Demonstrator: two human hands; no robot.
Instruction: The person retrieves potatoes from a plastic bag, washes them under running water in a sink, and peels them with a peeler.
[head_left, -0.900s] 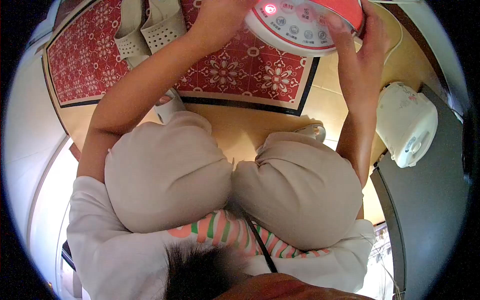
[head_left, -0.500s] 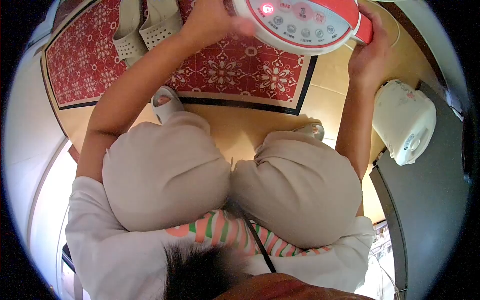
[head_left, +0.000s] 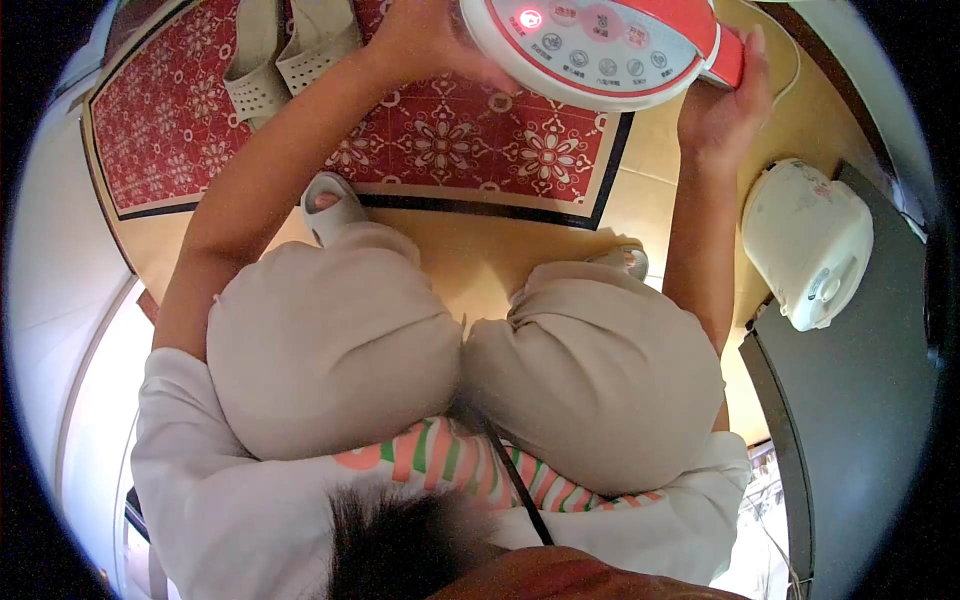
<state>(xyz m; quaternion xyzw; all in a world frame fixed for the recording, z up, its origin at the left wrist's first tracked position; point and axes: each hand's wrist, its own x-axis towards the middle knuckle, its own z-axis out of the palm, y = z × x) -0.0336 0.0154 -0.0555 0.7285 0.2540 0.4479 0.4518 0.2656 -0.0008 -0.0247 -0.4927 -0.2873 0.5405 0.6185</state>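
Note:
At the top edge of the head view is a red-and-white electric kitchen appliance (head_left: 600, 60), partly cut off. Its oval panel carries several printed buttons, and one glows red at the left. My left hand (head_left: 440, 45) holds the appliance's left side, with its thumb along the lower rim and the other fingers hidden. On the right, my right hand (head_left: 725, 110) is closed around the red handle (head_left: 728, 58). Under the appliance lies a patterned red mat (head_left: 440, 150).
A pair of beige perforated slippers (head_left: 290, 65) rests on the mat. To the right, a white rounded appliance (head_left: 810, 240) stands beside a dark grey panel (head_left: 870, 350). A pale cord (head_left: 797, 65) curves across the floor at upper right. My bent knees (head_left: 330, 340) fill the middle.
The appliance has shifted very slightly left and up. My right hand has moved a little left on the handle, and my left hand has shifted slightly. The red light stays lit.

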